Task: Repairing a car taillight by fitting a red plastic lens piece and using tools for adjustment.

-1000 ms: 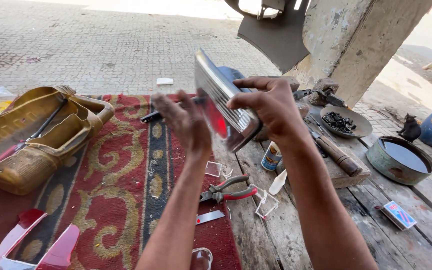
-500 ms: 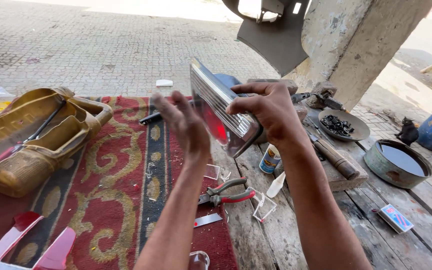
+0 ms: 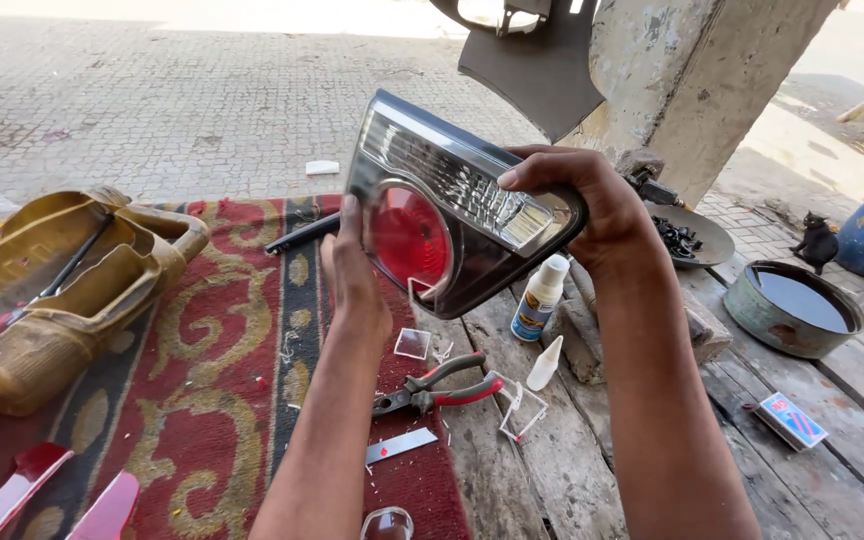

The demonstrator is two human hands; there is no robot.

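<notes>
Basically both hands hold a car tail light [image 3: 452, 210] up in the air above the wooden workbench [image 3: 592, 470], tilted, lens face toward the camera. Tail light: dark housing, round red lens low on its left part, clear ribbed reflector strip running along the top toward the right end, chrome-looking trim; a gap with a broken edge shows at the lower rim by the red lens. Left hand [image 3: 352, 270] is pressed against its left edge, fingers behind the housing, so gripping it. Right hand [image 3: 592, 205] is clamped over the right end, fingers curled across the top.

Below on the bench: red-handled pliers [image 3: 439, 385], small glue bottle [image 3: 538, 298] standing upright, its white nozzle cap [image 3: 544, 364] lying just beside, clear plastic shards [image 3: 414, 343], a metal strip [image 3: 401, 446]. Red patterned rug [image 3: 202, 390] covers the left part, with a tan moulded tray [image 3: 47, 300] on it. Round metal pan [image 3: 794, 310] with dark liquid sits at right.
</notes>
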